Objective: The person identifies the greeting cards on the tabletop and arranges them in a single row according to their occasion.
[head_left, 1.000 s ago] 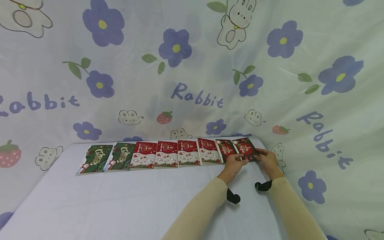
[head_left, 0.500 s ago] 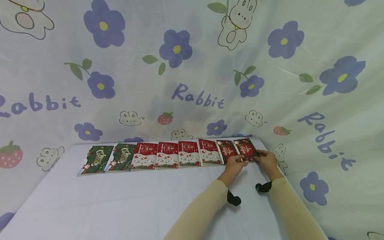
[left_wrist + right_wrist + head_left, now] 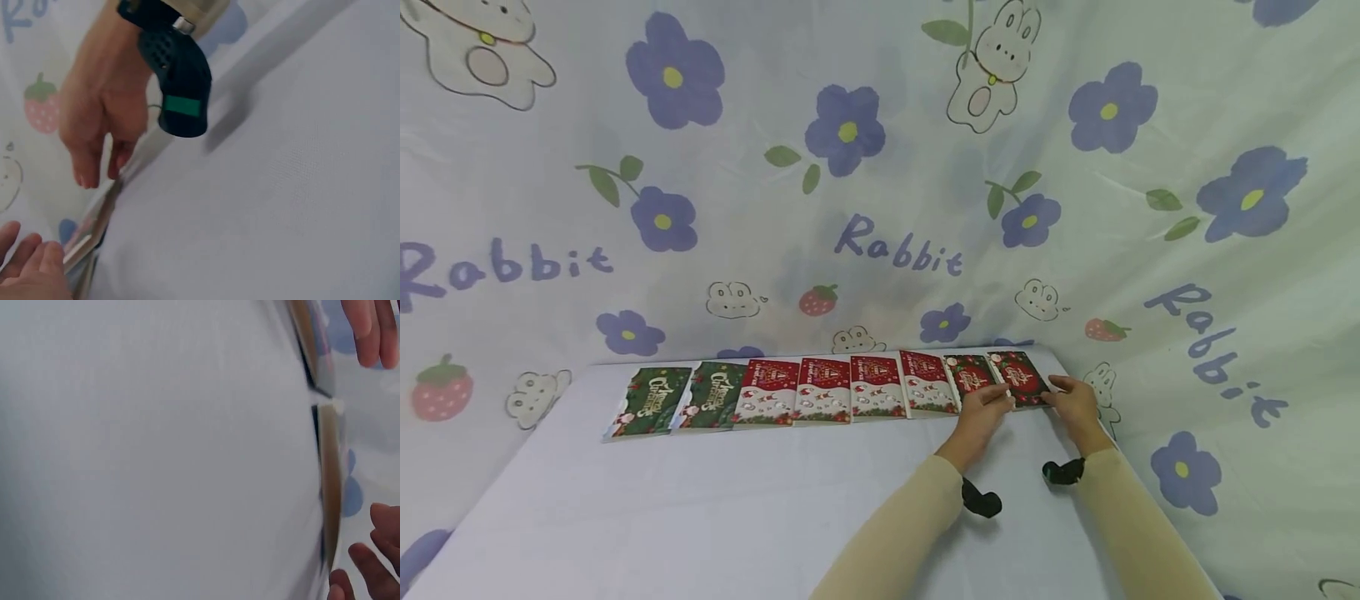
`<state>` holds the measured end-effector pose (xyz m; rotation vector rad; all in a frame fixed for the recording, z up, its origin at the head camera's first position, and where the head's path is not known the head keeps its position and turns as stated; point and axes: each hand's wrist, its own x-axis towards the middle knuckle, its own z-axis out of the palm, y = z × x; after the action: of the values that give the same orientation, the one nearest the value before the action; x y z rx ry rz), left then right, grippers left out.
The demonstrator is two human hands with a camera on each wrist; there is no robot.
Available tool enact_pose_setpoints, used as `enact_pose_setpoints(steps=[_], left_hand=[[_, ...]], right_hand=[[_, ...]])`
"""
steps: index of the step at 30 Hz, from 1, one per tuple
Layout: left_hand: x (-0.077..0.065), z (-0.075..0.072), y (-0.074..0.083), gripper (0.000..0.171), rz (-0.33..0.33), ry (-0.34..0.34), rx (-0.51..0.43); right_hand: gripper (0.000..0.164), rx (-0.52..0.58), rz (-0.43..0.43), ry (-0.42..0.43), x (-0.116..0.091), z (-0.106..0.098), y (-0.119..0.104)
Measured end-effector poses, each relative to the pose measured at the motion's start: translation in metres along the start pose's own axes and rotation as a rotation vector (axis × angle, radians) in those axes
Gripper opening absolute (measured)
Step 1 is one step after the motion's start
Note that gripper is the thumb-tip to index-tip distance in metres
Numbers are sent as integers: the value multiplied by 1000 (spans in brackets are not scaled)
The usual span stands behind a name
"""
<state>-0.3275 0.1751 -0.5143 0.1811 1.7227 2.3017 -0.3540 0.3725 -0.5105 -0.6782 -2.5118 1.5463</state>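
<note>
At the right end of a row, a dark red Christmas booklet lies on the white table. My right hand is at its right edge, fingers loosely bent; whether they touch it cannot be told. My left hand hovers in front of the gap between this booklet and a matching dark red one, covering their lower corners. In the right wrist view the left fingers look straight and apart from the booklets. There the near booklet's thick pale edge shows, separated by a small gap from its neighbour.
Leftward the row continues with several red-and-white booklets and two green ones. A white cloth covers the table. Curtains with rabbit and flower prints rise behind and to the right. Black wrist camera mounts hang below both wrists.
My left hand has drawn back slightly left from the rightmost booklet. The right hand shifts only a little at its edge. The whole view has tilted slightly; the booklets stay in place.
</note>
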Motion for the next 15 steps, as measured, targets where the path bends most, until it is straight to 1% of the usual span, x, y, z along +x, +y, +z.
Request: enact_pose_setpoints(steps=[3, 6, 9, 11, 15], left_hand=[[-5, -15, 5, 40, 25, -42, -32], [-12, -32, 13, 40, 41, -59, -43], [-19, -47, 22, 40, 43, -51, -69], [-23, -56, 27, 40, 53, -38, -100], [-31, -77, 39, 43, 74, -21, -105]], right_hand=[[51, -9, -2, 13, -4, -1, -4], [49, -10, -19, 22, -10, -2, -8], [46, 15, -48, 24, -19, 0, -13], [47, 34, -65, 16, -24, 3, -18], [60, 70, -82, -29, -37, 10, -30]])
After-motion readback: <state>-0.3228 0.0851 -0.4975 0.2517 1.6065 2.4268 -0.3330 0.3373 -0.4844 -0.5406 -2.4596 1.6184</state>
